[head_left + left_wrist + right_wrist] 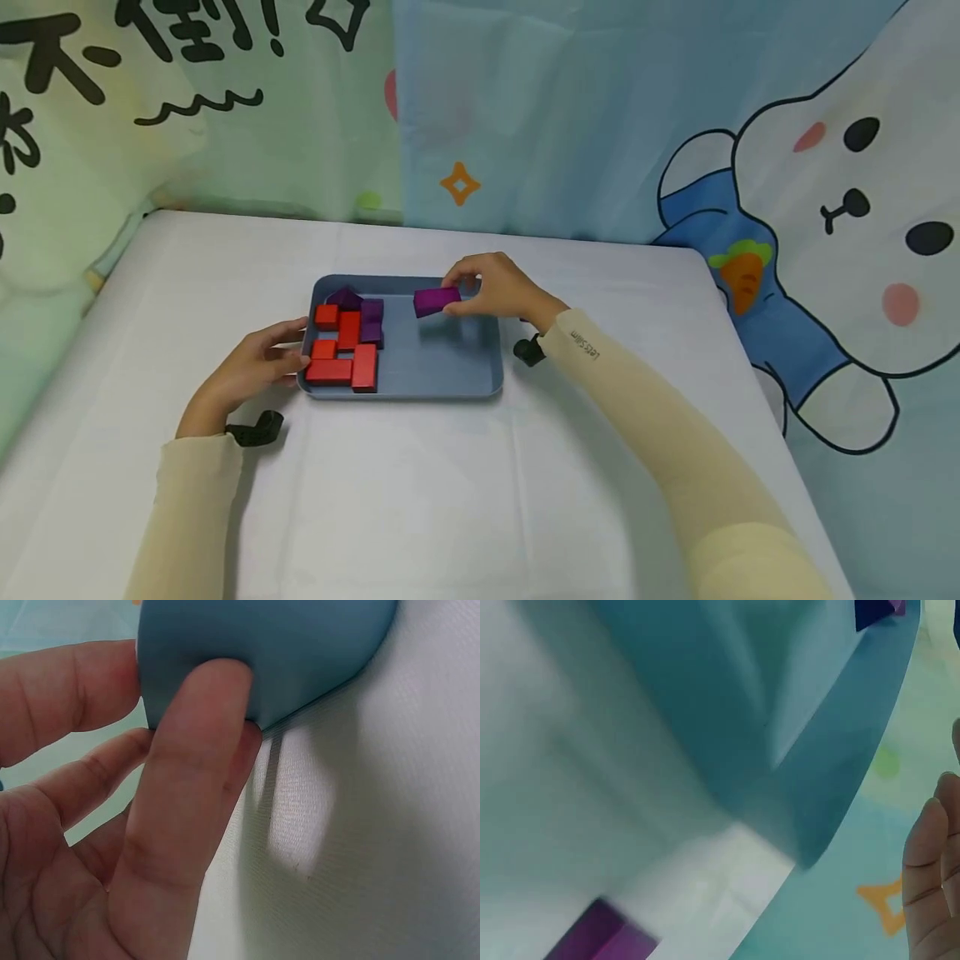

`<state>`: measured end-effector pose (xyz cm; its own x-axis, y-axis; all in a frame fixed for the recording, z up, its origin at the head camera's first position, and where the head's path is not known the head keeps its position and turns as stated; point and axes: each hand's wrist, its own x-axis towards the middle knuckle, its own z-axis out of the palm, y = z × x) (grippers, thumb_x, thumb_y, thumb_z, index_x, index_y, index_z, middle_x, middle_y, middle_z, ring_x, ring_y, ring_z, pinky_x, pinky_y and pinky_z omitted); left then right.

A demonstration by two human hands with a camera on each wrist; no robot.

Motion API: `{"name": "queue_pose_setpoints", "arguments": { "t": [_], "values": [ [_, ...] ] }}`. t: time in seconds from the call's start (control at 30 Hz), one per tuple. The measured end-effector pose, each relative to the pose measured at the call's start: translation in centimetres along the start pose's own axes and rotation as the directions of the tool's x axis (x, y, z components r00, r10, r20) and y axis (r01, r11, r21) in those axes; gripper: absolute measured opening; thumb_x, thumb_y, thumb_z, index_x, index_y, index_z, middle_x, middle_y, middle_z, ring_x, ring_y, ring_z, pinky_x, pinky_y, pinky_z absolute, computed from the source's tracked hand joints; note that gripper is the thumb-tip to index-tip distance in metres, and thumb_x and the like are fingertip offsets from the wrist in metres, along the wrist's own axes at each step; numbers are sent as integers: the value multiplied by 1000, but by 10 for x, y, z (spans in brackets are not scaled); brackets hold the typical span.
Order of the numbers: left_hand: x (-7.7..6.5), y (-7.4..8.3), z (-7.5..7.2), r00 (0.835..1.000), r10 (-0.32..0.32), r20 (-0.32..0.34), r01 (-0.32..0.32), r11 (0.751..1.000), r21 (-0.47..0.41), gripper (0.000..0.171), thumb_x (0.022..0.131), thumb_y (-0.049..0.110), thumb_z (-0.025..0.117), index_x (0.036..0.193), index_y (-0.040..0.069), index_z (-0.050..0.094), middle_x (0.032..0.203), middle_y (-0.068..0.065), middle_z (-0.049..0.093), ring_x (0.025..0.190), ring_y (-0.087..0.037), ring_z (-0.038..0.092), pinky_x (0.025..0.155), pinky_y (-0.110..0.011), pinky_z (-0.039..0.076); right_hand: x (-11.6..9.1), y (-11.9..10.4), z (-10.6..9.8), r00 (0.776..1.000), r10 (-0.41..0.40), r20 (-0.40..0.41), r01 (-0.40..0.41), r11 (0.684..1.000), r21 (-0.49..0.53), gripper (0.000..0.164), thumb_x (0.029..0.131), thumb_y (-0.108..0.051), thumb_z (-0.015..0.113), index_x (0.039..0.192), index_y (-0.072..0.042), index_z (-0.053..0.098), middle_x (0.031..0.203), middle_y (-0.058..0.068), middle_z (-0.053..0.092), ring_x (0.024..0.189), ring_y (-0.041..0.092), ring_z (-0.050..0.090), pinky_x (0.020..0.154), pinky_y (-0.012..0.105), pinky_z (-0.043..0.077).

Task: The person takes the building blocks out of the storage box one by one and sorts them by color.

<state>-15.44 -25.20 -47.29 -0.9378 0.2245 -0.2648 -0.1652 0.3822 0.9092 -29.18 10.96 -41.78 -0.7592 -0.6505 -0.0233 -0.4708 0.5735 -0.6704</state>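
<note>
A blue-grey tray [442,358] lies on the white table. My left hand [258,362] grips its left end; in the left wrist view the thumb [199,742] presses the outer wall of the tray [300,652], with fingers round the corner. My right hand [495,287] pinches a purple block [437,302] between thumb and fingers, above the tray's far right part. Red blocks [330,372] and purple blocks [372,311] sit packed together in the tray's left part. The right wrist view shows only some fingers [926,862] of the right hand.
Another purple block [604,934] lies on the table just outside the tray, mostly hidden behind the right wrist in the head view. A printed curtain [525,125] hangs behind the table [420,500]. Dark devices [257,429] are worn at both wrists.
</note>
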Motion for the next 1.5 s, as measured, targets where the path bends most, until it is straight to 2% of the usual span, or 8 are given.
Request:
{"name": "queue_pose_setpoints", "arguments": {
  "t": [0.3, 0.47, 0.8, 1.0, 1.27, 1.5],
  "values": [
    [-2, 1, 4, 1000, -11, 2, 11, 1000, 14, 69, 107, 5, 60, 166, -8, 28, 163, -37, 38, 136, -53, 54, 84, -25, 62, -39, 24, -24, 995, 21, -95, -19, 1000, 16, 32, 85, -13, 93, 112, -2, 81, 108, 10, 77, 98, 30, 63, 81, 36, 56],
    [-4, 1, 4, 1000, -11, 8, 11, 999, 34, 69, 108, 6, 60, 167, -8, 27, 163, -38, 37, 137, -54, 53, 85, -26, 63, -62, 39, -37, 986, 69, -151, -64, 997, 34, 29, 85, -10, 92, 110, -2, 81, 104, 12, 74, 100, 33, 62, 82, 38, 55],
    [-10, 0, 5, 1000, 3, 2, -3, 998, 66, 69, 108, 5, 59, 166, -9, 26, 162, -40, 37, 135, -55, 54, 85, -27, 63, -103, 75, -53, 958, 172, -231, -175, 985, 6, 33, 87, -9, 91, 116, 1, 80, 115, 18, 75, 109, 39, 59, 89, 43, 55],
    [-7, 3, 9, 1000, 27, -6, -27, 997, 78, 68, 107, 4, 59, 165, -11, 28, 159, -41, 40, 131, -54, 57, 83, -28, 64, -129, 98, -66, 928, 253, -273, -263, 965, -3, 35, 91, -13, 89, 121, 1, 78, 121, 21, 72, 114, 40, 57, 88, 38, 53],
    [-7, 4, 10, 1000, 30, -7, -30, 996, 87, 66, 107, 2, 57, 164, -13, 27, 159, -42, 39, 131, -54, 57, 82, -26, 63, -148, 129, -73, 900, 333, -281, -342, 940, 17, 36, 93, -11, 86, 125, 2, 76, 125, 23, 69, 118, 39, 54, 94, 45, 51],
    [-7, 6, 9, 1000, 17, -11, -16, 995, 103, 65, 109, 4, 56, 165, -11, 27, 159, -42, 39, 130, -53, 57, 80, -24, 62, -153, 148, -71, 899, 359, -251, -362, 931, 33, 36, 94, -11, 86, 126, 1, 76, 128, 23, 72, 121, 38, 53, 101, 50, 46]
  ]
}}
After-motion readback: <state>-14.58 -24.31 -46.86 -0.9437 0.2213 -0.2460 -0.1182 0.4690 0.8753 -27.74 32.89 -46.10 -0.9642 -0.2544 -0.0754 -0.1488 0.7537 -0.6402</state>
